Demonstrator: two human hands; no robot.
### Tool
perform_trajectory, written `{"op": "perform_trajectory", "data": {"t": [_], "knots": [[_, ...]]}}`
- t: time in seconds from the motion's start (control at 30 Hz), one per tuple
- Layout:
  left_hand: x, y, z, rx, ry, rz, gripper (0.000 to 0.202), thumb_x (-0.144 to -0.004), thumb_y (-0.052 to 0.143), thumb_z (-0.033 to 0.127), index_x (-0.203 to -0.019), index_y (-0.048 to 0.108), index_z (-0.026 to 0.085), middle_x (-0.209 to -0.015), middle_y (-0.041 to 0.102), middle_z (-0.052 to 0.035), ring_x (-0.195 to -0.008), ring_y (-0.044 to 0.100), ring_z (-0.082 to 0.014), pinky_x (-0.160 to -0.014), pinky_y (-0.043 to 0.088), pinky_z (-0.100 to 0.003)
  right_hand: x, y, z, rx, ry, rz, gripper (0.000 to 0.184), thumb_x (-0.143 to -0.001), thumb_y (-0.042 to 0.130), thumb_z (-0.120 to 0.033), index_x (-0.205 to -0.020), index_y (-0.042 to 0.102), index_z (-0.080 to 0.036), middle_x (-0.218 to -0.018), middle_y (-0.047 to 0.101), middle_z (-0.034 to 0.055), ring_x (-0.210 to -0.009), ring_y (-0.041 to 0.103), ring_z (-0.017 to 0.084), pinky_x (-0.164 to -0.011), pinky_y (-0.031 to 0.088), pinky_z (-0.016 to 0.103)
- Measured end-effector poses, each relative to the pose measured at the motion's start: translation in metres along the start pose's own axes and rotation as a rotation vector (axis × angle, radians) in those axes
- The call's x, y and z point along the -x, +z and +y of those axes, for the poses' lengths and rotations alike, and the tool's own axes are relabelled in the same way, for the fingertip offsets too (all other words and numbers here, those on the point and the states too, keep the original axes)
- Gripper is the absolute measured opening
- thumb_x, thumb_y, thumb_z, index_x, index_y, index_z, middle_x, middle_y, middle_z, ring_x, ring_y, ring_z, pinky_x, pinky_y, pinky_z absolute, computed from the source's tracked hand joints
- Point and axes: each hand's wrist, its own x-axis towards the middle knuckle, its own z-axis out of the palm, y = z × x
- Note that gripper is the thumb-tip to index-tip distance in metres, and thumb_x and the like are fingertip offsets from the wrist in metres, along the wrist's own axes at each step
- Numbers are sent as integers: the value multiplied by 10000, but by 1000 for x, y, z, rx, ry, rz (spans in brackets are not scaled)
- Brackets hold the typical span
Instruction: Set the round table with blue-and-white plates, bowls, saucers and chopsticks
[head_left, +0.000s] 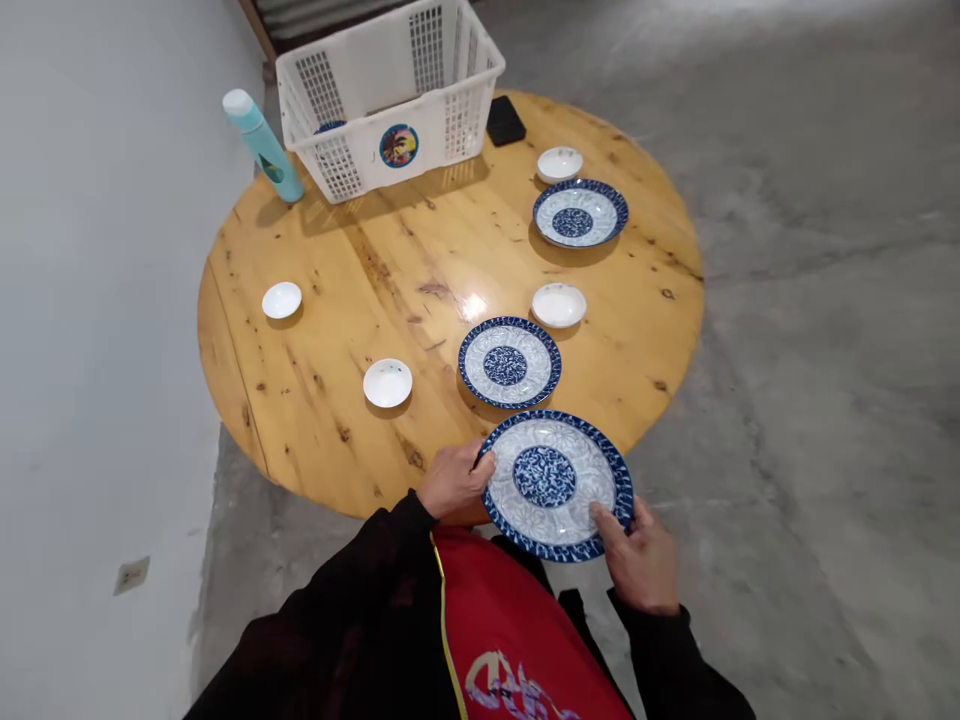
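Left hand [456, 478] pinches the left rim of a blue-and-white patterned plate [544, 476], lower centre of frame; right hand [646, 562] clamps its lower-right rim, thumb on the face. Just above it, a second patterned plate [510, 362] lies on the round wooden table [337, 260], a small white bowl [388, 383] to its left. White plastic basket [409, 140] at top, turquoise bottle [264, 147] upper left.

Plates [544, 477]: white, blue-patterned centres, dark-blue patterned rims. Bowls [388, 384] white. Bottle [268, 153] turquoise.
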Motion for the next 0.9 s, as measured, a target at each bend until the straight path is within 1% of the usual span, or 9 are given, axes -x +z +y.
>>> {"op": "perform_trajectory", "data": {"t": [0.1,0.23,0.4,0.5,0.6,0.73,0.83,0.9], "knots": [[-17,-8,9,-40,-52,70,236,-1009,426,273,-824,557,205,-787,667,-25,-733,610,-179,-674,336,-285,-32,1,-8,35,-23,0,354,-716,556,-592,-698,553,-239,-603,618,36,-602,550,217,-582,415,318],[-40,-16,16,-73,-125,159,246,-1027,434,287,-838,566,199,-794,681,-33,-746,626,-182,-673,328,-288,-75,6,-19,52,-114,-31,358,-731,549,-577,-752,593,-222,-649,641,50,-635,558,229,-598,406,322],[-67,-22,18,-95,-246,236,240,-1044,438,302,-927,610,182,-893,731,-74,-843,673,-222,-709,355,-300,-131,15,-34,100,-231,-143,324,-735,533,-558,-680,525,-239,-590,567,17,-596,497,192,-598,394,317],[-79,-25,19,-91,-321,267,250,-1051,427,299,-973,628,173,-959,748,-97,-903,690,-243,-737,381,-306,-160,22,-44,146,-295,-210,315,-743,497,-553,-650,471,-253,-558,496,0,-567,450,179,-584,361,321],[-89,-29,21,-89,-397,283,267,-1055,412,293,-1003,641,166,-990,754,-111,-929,698,-255,-757,407,-309,-183,28,-53,194,-347,-264,290,-753,476,-538,-661,428,-267,-542,452,-10,-552,426,179,-589,341,327],[-102,-31,22,-98,-454,279,280,-1058,403,290,-1050,648,155,-1049,757,-131,-981,707,-266,-797,441,-314,-207,34,-59,310,-425,-307,246,-769,480,-497,-702,420,-268,-556,448,-3,-556,433,193,-599,335,325],[-107,-31,23,-120,-501,256,302,-1062,394,300,-1104,646,138,-1075,758,-151,-1006,714,-281,-813,463,-325,-221,38,-56,432,-491,-339,226,-794,483,-472,-765,480,-248,-615,504,31,-589,473,216,-605,335,321],[-109,-31,23,-141,-527,239,321,-1064,388,311,-1140,644,132,-1083,759,-158,-1015,718,-288,-824,476,-334,-227,41,-52,513,-520,-365,249,-818,475,-466,-836,530,-224,-650,541,54,-601,500,230,-596,327,319]]}}
